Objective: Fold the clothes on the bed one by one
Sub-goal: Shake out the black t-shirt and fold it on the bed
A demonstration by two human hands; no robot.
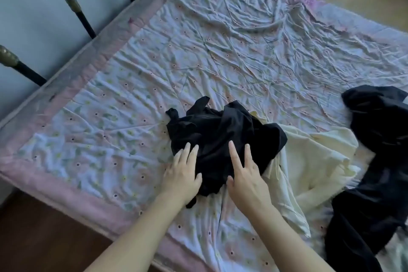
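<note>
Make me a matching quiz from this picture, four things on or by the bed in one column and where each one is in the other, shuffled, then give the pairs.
Things:
1. crumpled black garment
2. cream-coloured cloth
3. large dark garment
4. black metal bed rails

Places:
A. along the bed's right edge
B. beyond the bed's far left side, by the wall
C. under both hands, mid-bed
D. between the two dark garments

Pairs: 1-C, 2-D, 3-A, 4-B

Head view, downward over bed (220,51)
</note>
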